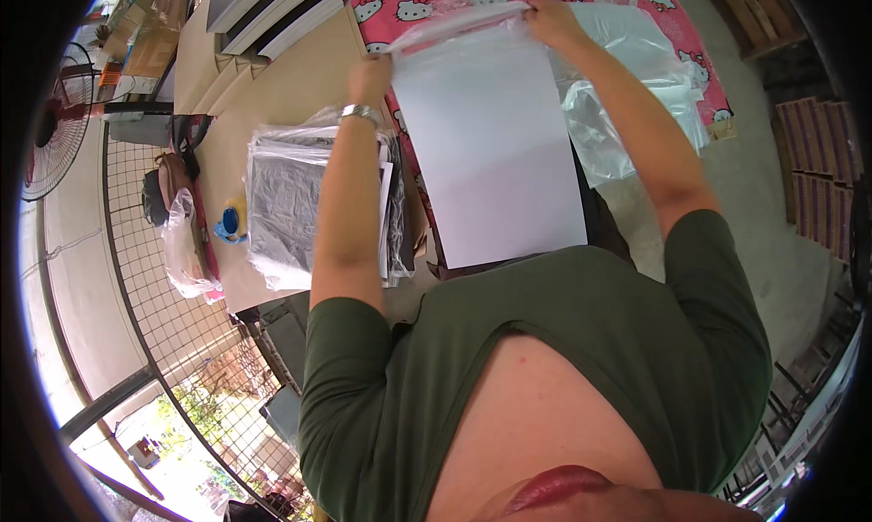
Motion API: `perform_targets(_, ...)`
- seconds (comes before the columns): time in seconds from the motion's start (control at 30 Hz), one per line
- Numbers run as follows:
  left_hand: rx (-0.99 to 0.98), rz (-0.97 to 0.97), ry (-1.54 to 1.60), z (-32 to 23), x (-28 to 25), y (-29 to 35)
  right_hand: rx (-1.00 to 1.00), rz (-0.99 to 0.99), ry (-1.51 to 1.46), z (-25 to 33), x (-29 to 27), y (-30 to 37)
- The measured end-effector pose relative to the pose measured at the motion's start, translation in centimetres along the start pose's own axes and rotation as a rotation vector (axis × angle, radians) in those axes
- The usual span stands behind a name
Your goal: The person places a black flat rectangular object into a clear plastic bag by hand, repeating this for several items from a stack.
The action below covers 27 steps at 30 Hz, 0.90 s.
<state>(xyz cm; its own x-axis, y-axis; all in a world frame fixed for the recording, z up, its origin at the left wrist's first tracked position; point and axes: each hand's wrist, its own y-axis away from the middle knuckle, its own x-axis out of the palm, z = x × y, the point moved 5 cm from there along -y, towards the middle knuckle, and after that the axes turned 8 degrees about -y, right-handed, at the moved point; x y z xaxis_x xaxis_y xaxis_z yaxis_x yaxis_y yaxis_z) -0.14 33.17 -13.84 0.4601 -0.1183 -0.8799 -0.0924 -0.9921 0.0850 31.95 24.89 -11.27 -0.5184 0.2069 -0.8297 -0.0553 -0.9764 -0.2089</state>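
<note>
A large white sheet or board lies in front of me, its near edge close to my body. Clear plastic film, which looks like a bag's mouth or flap, stretches across its far end. My left hand is closed on the film at the far left corner. At the far right corner, my right hand grips the same film with bent fingers. Whether the film wraps the whole sheet I cannot tell. Right of the sheet are loose clear plastic bags, partly behind my right forearm.
Left of my left forearm, a stack of plastic-wrapped dark and white sheets rests on the brown tabletop. Nearby is a blue tape roll. Thick stacked boards stand far left. A pink patterned cloth covers the far table. A fan is at left.
</note>
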Motion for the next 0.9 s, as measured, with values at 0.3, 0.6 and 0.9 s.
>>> perform_targets(0.3, 0.269, 0.576, 1.553, -6.8, -21.0, 17.9, 0.331, 0.091, -1.122, 15.8, -22.7, 11.4)
perform_targets(0.6, -0.064, 0.731, 0.960, -0.3, -14.5, 29.6, 0.307, 0.543, -1.483, 10.3, -15.8, 23.6)
perform_targets(0.9, -0.484, 0.523, 1.384, 11.2, 8.2, 33.3, 0.919, 0.273, -1.741, -2.0, 0.3, 30.7)
